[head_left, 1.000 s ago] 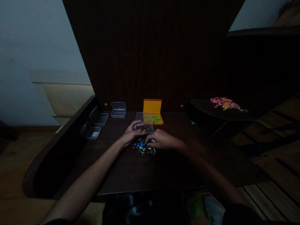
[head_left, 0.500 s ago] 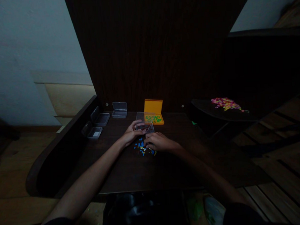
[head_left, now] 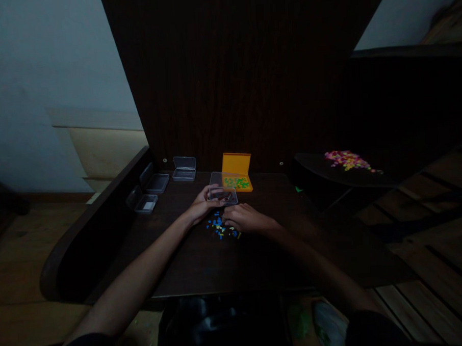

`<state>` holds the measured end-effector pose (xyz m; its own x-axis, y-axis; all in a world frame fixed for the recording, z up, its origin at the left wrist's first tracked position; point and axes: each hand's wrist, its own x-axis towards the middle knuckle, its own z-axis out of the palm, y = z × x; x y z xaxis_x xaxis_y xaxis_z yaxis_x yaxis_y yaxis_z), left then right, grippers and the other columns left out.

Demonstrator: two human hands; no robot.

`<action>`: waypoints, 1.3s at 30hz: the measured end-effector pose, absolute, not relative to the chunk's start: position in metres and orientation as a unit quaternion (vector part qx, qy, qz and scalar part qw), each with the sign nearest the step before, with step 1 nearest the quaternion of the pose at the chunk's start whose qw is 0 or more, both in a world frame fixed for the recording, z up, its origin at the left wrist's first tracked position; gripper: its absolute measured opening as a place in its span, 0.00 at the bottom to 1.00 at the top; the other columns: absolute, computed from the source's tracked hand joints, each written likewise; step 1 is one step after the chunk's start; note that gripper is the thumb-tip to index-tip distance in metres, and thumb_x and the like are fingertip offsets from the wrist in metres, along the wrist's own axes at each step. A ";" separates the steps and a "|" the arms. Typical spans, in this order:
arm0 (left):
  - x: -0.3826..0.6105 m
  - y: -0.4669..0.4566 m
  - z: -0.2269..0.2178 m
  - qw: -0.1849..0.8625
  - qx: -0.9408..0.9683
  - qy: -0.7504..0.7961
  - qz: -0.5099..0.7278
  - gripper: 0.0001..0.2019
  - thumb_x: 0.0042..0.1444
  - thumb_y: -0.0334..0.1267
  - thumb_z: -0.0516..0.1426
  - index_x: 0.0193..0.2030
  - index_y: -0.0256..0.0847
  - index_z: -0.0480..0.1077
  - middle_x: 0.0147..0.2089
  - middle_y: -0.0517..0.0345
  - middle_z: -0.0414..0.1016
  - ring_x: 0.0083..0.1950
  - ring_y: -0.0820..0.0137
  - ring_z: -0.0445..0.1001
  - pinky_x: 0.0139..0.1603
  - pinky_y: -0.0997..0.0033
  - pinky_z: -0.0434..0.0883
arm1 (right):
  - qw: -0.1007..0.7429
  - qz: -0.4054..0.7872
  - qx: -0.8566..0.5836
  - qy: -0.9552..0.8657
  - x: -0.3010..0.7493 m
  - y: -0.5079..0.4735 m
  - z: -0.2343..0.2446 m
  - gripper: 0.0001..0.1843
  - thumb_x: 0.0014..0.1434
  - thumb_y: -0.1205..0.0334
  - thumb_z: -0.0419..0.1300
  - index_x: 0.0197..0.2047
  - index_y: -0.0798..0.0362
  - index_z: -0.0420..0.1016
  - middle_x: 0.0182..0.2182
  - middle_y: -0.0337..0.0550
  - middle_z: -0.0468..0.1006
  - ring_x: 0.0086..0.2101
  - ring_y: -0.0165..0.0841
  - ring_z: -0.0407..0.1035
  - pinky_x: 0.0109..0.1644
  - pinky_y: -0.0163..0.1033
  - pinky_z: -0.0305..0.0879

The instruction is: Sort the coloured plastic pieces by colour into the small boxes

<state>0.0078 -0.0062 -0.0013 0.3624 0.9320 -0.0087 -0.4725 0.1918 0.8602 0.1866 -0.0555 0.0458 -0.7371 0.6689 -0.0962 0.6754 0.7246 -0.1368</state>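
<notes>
My left hand is closed around a clear plastic box whose lid stands up at the back. Low in front of that box, my right hand has its fingers curled together and pointing down at the near side; whatever they pinch is hidden. Beneath it on the dark table lies a loose scatter of small blue and yellow pieces. Just behind the clear box, an orange box stands with its lid up and many small green pieces inside.
Three more clear lidded boxes stand at the left: a back one, a middle one and a near one with something white inside. A pile of pink and yellow pieces lies on a dark side shelf. A raised side panel borders the left.
My right hand has shifted very slightly, its fingers lifting a little from the blue and yellow pieces. My left hand and the clear box stay where they were.
</notes>
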 end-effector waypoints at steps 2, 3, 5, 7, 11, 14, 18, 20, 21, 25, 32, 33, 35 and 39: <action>0.008 -0.006 0.000 0.719 0.406 0.281 0.490 0.31 0.34 0.20 0.68 0.48 0.40 0.68 0.49 0.56 0.75 0.49 0.65 0.77 0.66 0.49 0.62 | 0.011 -0.087 0.359 0.929 0.188 -0.055 0.048 0.10 0.65 0.64 0.54 0.42 0.53 0.77 0.42 0.47 0.79 0.42 0.34 0.72 0.44 0.36 0.63; 0.008 -0.006 0.000 0.718 0.407 0.280 0.490 0.31 0.34 0.20 0.69 0.48 0.40 0.68 0.49 0.56 0.75 0.49 0.65 0.77 0.65 0.49 0.62 | 0.001 -0.092 0.355 0.930 0.188 -0.055 0.050 0.10 0.65 0.64 0.54 0.43 0.53 0.77 0.42 0.47 0.80 0.42 0.34 0.72 0.45 0.37 0.63; 0.007 -0.006 0.001 0.716 0.411 0.279 0.490 0.31 0.33 0.20 0.68 0.48 0.39 0.68 0.49 0.55 0.76 0.49 0.65 0.77 0.64 0.51 0.63 | -0.030 -0.107 0.346 0.932 0.190 -0.053 0.057 0.11 0.66 0.63 0.54 0.44 0.53 0.77 0.42 0.46 0.80 0.42 0.34 0.73 0.46 0.37 0.64; 0.007 -0.007 0.002 0.713 0.416 0.282 0.489 0.32 0.33 0.20 0.68 0.48 0.39 0.68 0.48 0.55 0.76 0.48 0.66 0.76 0.63 0.53 0.65 | -0.069 -0.117 0.341 0.930 0.191 -0.049 0.065 0.12 0.66 0.62 0.54 0.45 0.53 0.78 0.42 0.46 0.80 0.42 0.34 0.73 0.47 0.38 0.64; 0.009 -0.009 0.002 0.711 0.420 0.291 0.483 0.33 0.31 0.20 0.68 0.48 0.40 0.68 0.47 0.57 0.76 0.44 0.70 0.76 0.59 0.57 0.68 | -0.107 -0.099 0.375 0.915 0.191 -0.039 0.081 0.14 0.67 0.63 0.52 0.49 0.53 0.77 0.46 0.47 0.80 0.45 0.35 0.73 0.49 0.39 0.64; 0.012 -0.012 0.001 0.717 0.422 0.283 0.477 0.33 0.32 0.21 0.69 0.49 0.40 0.67 0.46 0.58 0.75 0.43 0.71 0.76 0.56 0.59 0.69 | -0.069 -0.061 0.428 0.899 0.187 -0.030 0.084 0.16 0.68 0.62 0.51 0.53 0.54 0.76 0.48 0.50 0.79 0.45 0.37 0.73 0.49 0.39 0.64; 0.015 -0.014 0.001 0.721 0.423 0.273 0.477 0.32 0.31 0.20 0.68 0.47 0.40 0.69 0.43 0.60 0.75 0.42 0.71 0.75 0.55 0.61 0.69 | -0.006 -0.018 0.470 0.883 0.179 -0.022 0.082 0.19 0.69 0.59 0.47 0.54 0.54 0.75 0.46 0.54 0.79 0.45 0.40 0.73 0.49 0.40 0.63; 0.016 -0.015 0.001 0.721 0.424 0.270 0.477 0.32 0.31 0.20 0.68 0.46 0.40 0.69 0.42 0.60 0.75 0.41 0.72 0.75 0.53 0.61 0.70 | 0.019 -0.008 0.476 0.879 0.176 -0.021 0.080 0.20 0.69 0.58 0.46 0.55 0.52 0.75 0.46 0.55 0.79 0.45 0.41 0.73 0.49 0.41 0.63; 0.016 -0.015 0.001 0.721 0.424 0.271 0.477 0.32 0.31 0.20 0.68 0.46 0.40 0.69 0.42 0.60 0.75 0.41 0.72 0.75 0.53 0.62 0.71 | 0.030 -0.004 0.474 0.880 0.175 -0.021 0.080 0.21 0.69 0.58 0.46 0.56 0.51 0.74 0.46 0.55 0.79 0.45 0.41 0.73 0.48 0.42 0.63; 0.016 -0.015 0.002 0.722 0.417 0.283 0.473 0.33 0.31 0.20 0.68 0.47 0.40 0.68 0.41 0.60 0.75 0.40 0.72 0.76 0.52 0.63 0.71 | 0.043 0.014 0.460 0.887 0.175 -0.022 0.079 0.21 0.68 0.58 0.47 0.59 0.47 0.72 0.46 0.54 0.78 0.45 0.43 0.73 0.48 0.43 0.63; 0.016 -0.015 0.002 0.735 0.411 0.264 0.470 0.32 0.32 0.19 0.68 0.47 0.41 0.68 0.44 0.59 0.75 0.44 0.68 0.77 0.58 0.56 0.69 | -0.023 -0.013 0.464 0.886 0.183 -0.023 0.082 0.21 0.65 0.65 0.49 0.58 0.49 0.74 0.45 0.51 0.80 0.41 0.38 0.73 0.44 0.39 0.62; 0.015 -0.015 0.002 0.736 0.411 0.261 0.470 0.32 0.32 0.19 0.68 0.47 0.41 0.68 0.44 0.59 0.76 0.44 0.68 0.77 0.59 0.55 0.68 | -0.047 -0.023 0.464 0.884 0.185 -0.024 0.083 0.20 0.64 0.65 0.50 0.56 0.50 0.75 0.43 0.50 0.80 0.39 0.37 0.73 0.43 0.38 0.62; 0.015 -0.014 0.002 0.734 0.412 0.261 0.472 0.32 0.32 0.19 0.68 0.48 0.40 0.68 0.45 0.58 0.76 0.44 0.68 0.77 0.60 0.55 0.67 | -0.088 -0.050 0.460 0.882 0.189 -0.027 0.084 0.18 0.62 0.66 0.53 0.51 0.52 0.77 0.36 0.46 0.80 0.34 0.33 0.71 0.39 0.35 0.60; 0.011 -0.010 0.001 0.720 0.415 0.276 0.483 0.32 0.32 0.20 0.69 0.48 0.39 0.69 0.45 0.57 0.77 0.45 0.68 0.77 0.63 0.53 0.65 | -0.128 -0.116 0.405 0.898 0.195 -0.038 0.080 0.10 0.58 0.65 0.58 0.41 0.55 0.80 0.25 0.37 0.75 0.26 0.27 0.65 0.34 0.32 0.56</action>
<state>0.0113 -0.0102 0.0008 0.3804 0.9248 0.0034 -0.4659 0.1885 0.8645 0.1951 -0.0380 0.0796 -0.6397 0.7565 0.1357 0.6974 0.6456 -0.3112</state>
